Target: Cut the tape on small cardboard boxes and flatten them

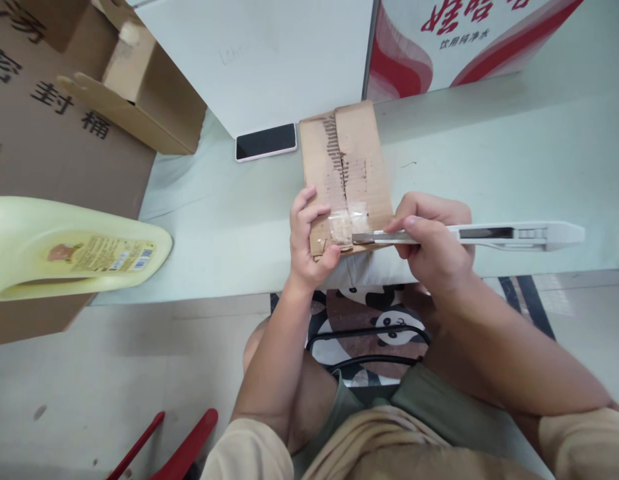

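Observation:
A small brown cardboard box lies at the near edge of the pale table, a torn strip running down the middle of its top. Clear tape covers its near end. My left hand grips the box's near left corner, thumb on the near edge and fingers on top. In my right hand is a white utility knife, its handle pointing right. The extended blade reaches left, its tip touching or just over the taped near edge; which of these I cannot tell.
A phone lies left of the box, against a white carton. A red-and-white carton stands behind. At left are a yellow bottle and brown cardboard boxes. The table's near edge runs above my lap.

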### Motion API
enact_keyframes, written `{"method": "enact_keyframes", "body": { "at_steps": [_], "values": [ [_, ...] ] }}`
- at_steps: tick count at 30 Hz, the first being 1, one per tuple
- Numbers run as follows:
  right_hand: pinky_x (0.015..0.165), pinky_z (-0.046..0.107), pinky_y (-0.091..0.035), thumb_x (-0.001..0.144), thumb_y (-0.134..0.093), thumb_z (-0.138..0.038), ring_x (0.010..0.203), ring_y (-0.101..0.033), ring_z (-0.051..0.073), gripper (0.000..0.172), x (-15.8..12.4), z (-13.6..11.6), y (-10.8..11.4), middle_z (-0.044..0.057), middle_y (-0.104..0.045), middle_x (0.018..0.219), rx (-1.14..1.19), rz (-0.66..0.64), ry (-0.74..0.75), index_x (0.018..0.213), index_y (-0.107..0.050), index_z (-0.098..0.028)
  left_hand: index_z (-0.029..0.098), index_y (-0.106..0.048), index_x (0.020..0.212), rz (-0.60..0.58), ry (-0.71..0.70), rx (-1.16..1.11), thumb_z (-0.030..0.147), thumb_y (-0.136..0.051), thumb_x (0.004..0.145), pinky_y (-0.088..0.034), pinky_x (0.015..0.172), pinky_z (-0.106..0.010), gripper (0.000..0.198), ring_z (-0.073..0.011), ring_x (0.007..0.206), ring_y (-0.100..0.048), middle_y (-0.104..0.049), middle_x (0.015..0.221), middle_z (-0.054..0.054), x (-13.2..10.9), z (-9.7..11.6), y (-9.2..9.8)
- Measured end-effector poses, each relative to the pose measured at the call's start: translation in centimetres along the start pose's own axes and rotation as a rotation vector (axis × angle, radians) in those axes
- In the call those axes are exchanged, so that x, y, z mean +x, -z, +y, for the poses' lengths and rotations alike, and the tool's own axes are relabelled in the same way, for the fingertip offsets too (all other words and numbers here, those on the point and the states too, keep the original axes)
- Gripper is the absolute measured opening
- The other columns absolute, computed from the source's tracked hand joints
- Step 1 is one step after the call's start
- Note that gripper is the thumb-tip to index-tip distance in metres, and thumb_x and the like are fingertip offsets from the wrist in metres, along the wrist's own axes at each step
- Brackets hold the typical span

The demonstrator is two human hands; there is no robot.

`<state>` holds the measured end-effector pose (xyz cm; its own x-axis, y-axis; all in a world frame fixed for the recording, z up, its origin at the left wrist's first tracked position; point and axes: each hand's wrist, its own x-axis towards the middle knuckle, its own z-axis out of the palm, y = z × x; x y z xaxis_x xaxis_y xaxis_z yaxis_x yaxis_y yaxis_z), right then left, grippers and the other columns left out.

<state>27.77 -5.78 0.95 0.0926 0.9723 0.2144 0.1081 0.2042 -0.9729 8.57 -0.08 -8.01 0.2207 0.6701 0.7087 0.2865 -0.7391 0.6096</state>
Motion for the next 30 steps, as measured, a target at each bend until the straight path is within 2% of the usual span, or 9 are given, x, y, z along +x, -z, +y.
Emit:
{"method": "enact_keyframes", "body": {
  "at_steps": [5,8,12,14,16,19,22,26,30],
  "values": [
    [0.040,0.034,-0.037,0.091,-0.057,-0.051,0.039,-0.040,0.016,0.040,0.2,0.4,0.2,-0.002,-0.043,0.043,0.027,-0.024,0.007,0.059,-0.055,-0.028,0.032,-0.054,0.132,0.010,0.000,-0.067,0.076,-0.051,0.093,-0.042,0.119,-0.062,0.060,-0.0368,0.146,-0.048,-0.049,0.150,-0.011,0.0,0.0,-0.1],
    [0.036,0.032,-0.030,0.092,-0.058,-0.052,0.035,-0.036,0.014,0.041,0.2,0.8,0.5,-0.002,-0.044,0.042,0.077,-0.022,0.044,0.059,-0.058,-0.026,0.031,-0.053,0.132,0.005,0.007,-0.052,0.076,-0.048,0.094,-0.042,0.119,-0.061,0.059,-0.0358,0.147,-0.048,-0.049,0.150,-0.012,0.0,0.0,-0.1],
    [0.034,0.032,-0.026,0.093,-0.058,-0.057,0.034,-0.038,0.014,0.044,0.0,1.5,0.9,-0.002,-0.042,0.042,0.115,-0.041,0.072,0.062,-0.060,-0.026,0.031,-0.052,0.132,-0.007,0.018,-0.023,0.078,-0.044,0.095,-0.044,0.118,-0.061,0.061,-0.0353,0.148,-0.048,-0.048,0.151,-0.012,0.1,-0.2,-0.1],
    [0.035,0.032,-0.028,0.095,-0.055,-0.062,0.035,-0.039,0.015,0.047,-0.1,2.0,1.0,-0.002,-0.041,0.043,0.110,-0.042,0.065,0.066,-0.060,-0.026,0.031,-0.052,0.133,-0.016,0.011,-0.025,0.078,-0.044,0.094,-0.044,0.118,-0.061,0.061,-0.0359,0.148,-0.048,-0.048,0.151,-0.012,0.1,-0.2,0.0],
    [0.036,0.032,-0.033,0.098,-0.049,-0.068,0.037,-0.041,0.015,0.049,-0.2,2.6,0.9,-0.002,-0.046,0.047,0.119,0.018,0.054,0.073,-0.061,-0.027,0.032,-0.051,0.134,-0.035,0.006,-0.022,0.079,-0.044,0.094,-0.044,0.118,-0.062,0.062,-0.0365,0.148,-0.047,-0.048,0.152,-0.011,0.2,-0.2,0.2],
    [0.038,0.030,-0.039,0.096,-0.049,-0.077,0.043,-0.049,0.013,0.051,0.0,3.1,0.3,-0.001,-0.065,0.067,0.128,0.151,0.038,0.094,-0.063,-0.028,0.033,-0.051,0.136,-0.063,0.006,-0.044,0.077,-0.049,0.093,-0.042,0.120,-0.062,0.062,-0.0368,0.149,-0.046,-0.047,0.154,-0.011,0.2,-0.1,0.5],
    [0.045,0.028,-0.047,0.088,-0.063,-0.078,0.058,-0.063,0.014,0.054,0.3,2.8,-0.4,0.003,-0.075,0.088,0.135,0.184,0.030,0.109,-0.060,-0.028,0.034,-0.050,0.139,-0.087,0.006,-0.088,0.077,-0.056,0.089,-0.037,0.123,-0.063,0.066,-0.0379,0.151,-0.044,-0.045,0.156,-0.012,0.2,-0.2,0.7],
    [0.056,0.026,-0.056,0.089,-0.067,-0.072,0.078,-0.072,0.016,0.049,0.4,2.2,-0.9,0.004,-0.078,0.094,0.232,0.181,0.015,0.111,-0.059,-0.029,0.034,-0.044,0.145,-0.130,0.032,-0.173,0.081,-0.066,0.081,-0.030,0.126,-0.062,0.082,-0.0412,0.155,-0.036,-0.039,0.161,-0.012,0.2,-0.4,1.0],
    [0.061,0.029,-0.060,0.088,-0.070,-0.071,0.082,-0.075,0.018,0.047,0.4,2.1,-0.9,0.004,-0.079,0.093,0.303,0.157,-0.021,0.106,-0.060,-0.030,0.037,-0.038,0.150,-0.146,0.062,-0.248,0.075,-0.074,0.078,-0.029,0.127,-0.061,0.089,-0.0414,0.158,-0.032,-0.036,0.164,-0.012,0.3,-0.5,1.1]
  ]
}}
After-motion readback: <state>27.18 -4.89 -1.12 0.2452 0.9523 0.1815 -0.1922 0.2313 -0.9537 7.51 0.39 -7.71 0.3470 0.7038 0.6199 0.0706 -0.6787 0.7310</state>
